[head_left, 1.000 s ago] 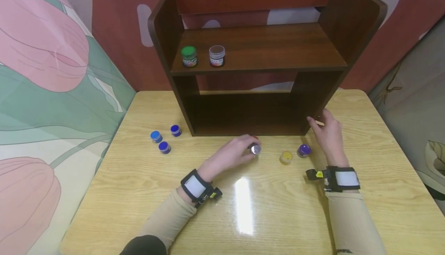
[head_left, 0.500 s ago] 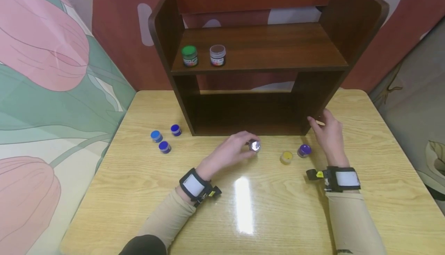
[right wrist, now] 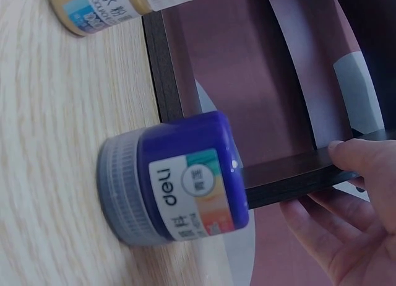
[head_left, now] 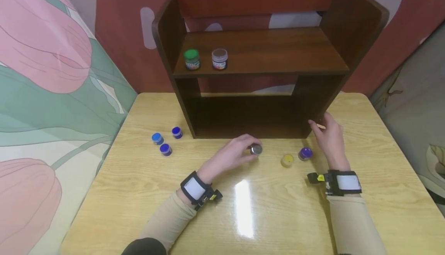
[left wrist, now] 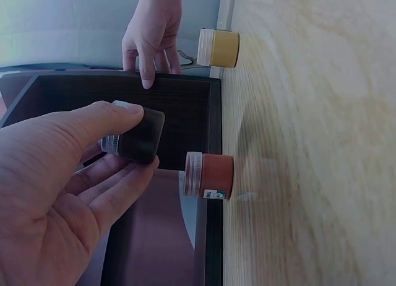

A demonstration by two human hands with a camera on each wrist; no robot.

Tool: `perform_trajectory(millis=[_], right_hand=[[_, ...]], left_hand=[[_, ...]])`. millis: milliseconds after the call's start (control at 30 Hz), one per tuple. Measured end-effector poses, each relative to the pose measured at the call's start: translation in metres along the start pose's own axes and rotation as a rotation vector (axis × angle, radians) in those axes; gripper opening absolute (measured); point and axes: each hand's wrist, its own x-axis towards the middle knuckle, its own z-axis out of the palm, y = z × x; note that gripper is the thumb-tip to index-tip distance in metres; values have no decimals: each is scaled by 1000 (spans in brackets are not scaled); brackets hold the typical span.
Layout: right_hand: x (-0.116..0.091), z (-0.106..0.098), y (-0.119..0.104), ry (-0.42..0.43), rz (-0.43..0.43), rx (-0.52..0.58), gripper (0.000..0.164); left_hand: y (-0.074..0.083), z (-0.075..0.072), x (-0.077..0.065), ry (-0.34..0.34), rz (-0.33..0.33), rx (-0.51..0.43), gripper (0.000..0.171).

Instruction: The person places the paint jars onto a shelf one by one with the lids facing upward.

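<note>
My left hand [head_left: 233, 155] pinches a small dark paint jar [left wrist: 143, 136] between thumb and fingers, its ribbed clear lid toward the palm in the left wrist view. Just beyond it a red-brown paint jar [left wrist: 216, 176] stands on the table, hidden by the hand in the head view. My right hand [head_left: 329, 137] grips the front edge of the right side panel of the brown shelf unit [right wrist: 291, 174], thumb on one face and fingers on the other. Close to that hand are a purple paint jar [right wrist: 189, 177], its ribbed lid toward the table, and a yellow paint jar [head_left: 287, 160].
Three blue jars, including a light blue one [head_left: 157, 138], stand on the table left of the shelf unit. A green jar [head_left: 192, 59] and a clear-lidded dark jar [head_left: 219, 59] occupy the upper shelf's left part. Behind is a patterned wall covering [head_left: 121, 54].
The dark jar has turned in my left hand, its shiny end now darker. The red-brown jar has slipped out of sight behind that hand in the head view. My right hand keeps its grip.
</note>
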Motion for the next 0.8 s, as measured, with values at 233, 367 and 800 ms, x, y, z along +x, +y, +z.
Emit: perform_trajectory(millis=[233,367,800], right_hand=[[-1,0,1,11,-4,-10,37],[0,1,1,12,-10,-10,36],[-1,0,0,8,-20,-13,35]], left_hand=[[-1,1,0,-2,10,5,44],[-1,0,-1,-2,-3,0,45],[-4,2,-1,1,-14,-9,47]])
